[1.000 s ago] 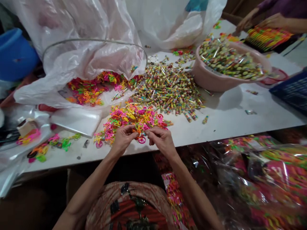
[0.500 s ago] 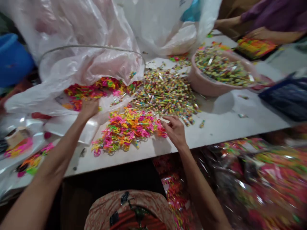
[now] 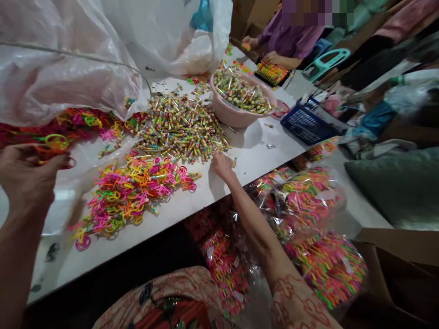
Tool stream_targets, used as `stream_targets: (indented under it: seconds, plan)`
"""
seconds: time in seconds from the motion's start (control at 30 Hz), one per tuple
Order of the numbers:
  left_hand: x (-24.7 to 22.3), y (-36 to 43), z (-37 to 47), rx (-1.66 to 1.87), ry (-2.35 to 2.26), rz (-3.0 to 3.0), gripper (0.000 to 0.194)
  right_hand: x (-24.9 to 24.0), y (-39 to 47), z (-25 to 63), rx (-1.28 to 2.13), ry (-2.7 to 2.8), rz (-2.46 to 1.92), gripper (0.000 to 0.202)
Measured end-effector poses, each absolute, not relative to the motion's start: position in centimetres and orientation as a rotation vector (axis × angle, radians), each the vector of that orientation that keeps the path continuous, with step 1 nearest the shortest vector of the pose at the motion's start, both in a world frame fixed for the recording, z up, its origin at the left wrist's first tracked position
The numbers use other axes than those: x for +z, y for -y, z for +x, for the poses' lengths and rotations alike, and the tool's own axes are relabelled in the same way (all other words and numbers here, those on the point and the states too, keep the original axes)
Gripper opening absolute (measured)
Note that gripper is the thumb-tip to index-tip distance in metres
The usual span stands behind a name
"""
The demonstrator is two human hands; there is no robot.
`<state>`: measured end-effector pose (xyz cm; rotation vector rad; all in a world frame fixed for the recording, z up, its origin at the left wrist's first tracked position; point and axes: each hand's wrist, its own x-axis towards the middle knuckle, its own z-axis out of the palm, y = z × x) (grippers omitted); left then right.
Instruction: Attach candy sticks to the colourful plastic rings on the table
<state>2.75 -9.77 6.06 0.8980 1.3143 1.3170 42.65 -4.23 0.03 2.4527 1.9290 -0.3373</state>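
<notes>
My left hand [image 3: 29, 178], at the left edge, is closed around a few orange and yellow-green plastic loop pieces [image 3: 55, 144]. It is raised near a heap of the same bright plastic pieces [image 3: 77, 118] below a clear bag. My right hand [image 3: 222, 165] has its fingers curled down at the right edge of a pile of small patterned tubes [image 3: 185, 125]; what the fingertips hold is hidden. Between my hands lies a pile of pink, yellow, orange and green plastic pieces [image 3: 137, 189], some with tubes attached.
A pink basin [image 3: 236, 118] full of tubes stands behind the pile, with a blue basket [image 3: 305, 123] to its right. Large clear plastic bags [image 3: 68, 87] cover the back left. Packed bags [image 3: 329, 265] lie below the table edge. Another person's hand [image 3: 272, 58] rests near a colourful bundle.
My left hand has lifted from the heap by the bag with plastic pieces in it. My right hand has moved from the bright pile to the edge of the tubes. The view has swung right.
</notes>
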Motion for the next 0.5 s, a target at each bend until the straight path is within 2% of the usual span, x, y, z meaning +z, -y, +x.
stream_targets:
  seconds: [0.03,0.07,0.13,0.2,0.27,0.33,0.4,0.5]
  plan:
    - [6.4,10.8,4.0,1.469,-1.323,0.913,0.007,0.0,4.3,42.4,-0.338,-1.935,2.465,0.034]
    - [6.6,11.8,5.2,1.56,-1.36,0.899,0.016,-0.1,4.6,42.2,-0.351,-1.952,2.498,0.032]
    - [6.6,13.6,7.8,1.506,-1.315,0.771,0.019,0.0,5.7,41.4,-0.555,-2.033,2.651,0.021]
    - [5.9,15.0,10.2,1.34,-1.262,0.573,0.018,0.5,7.4,40.1,-1.181,-2.14,2.768,0.008]
    - [4.9,15.8,12.4,1.239,-1.174,0.421,0.019,1.3,9.6,38.1,-2.079,-2.135,2.543,0.016]
    - [4.0,16.4,14.3,1.186,-1.09,0.344,0.02,2.1,11.6,35.8,-2.688,-2.01,2.147,0.026]
    - [3.4,16.8,15.5,1.148,-1.029,0.319,0.021,2.8,13.1,33.8,-2.954,-1.873,1.944,0.031]
    - [3.1,17.2,16.4,1.124,-0.978,0.312,0.024,3.0,14.1,32.1,-3.11,-1.733,1.861,0.032]
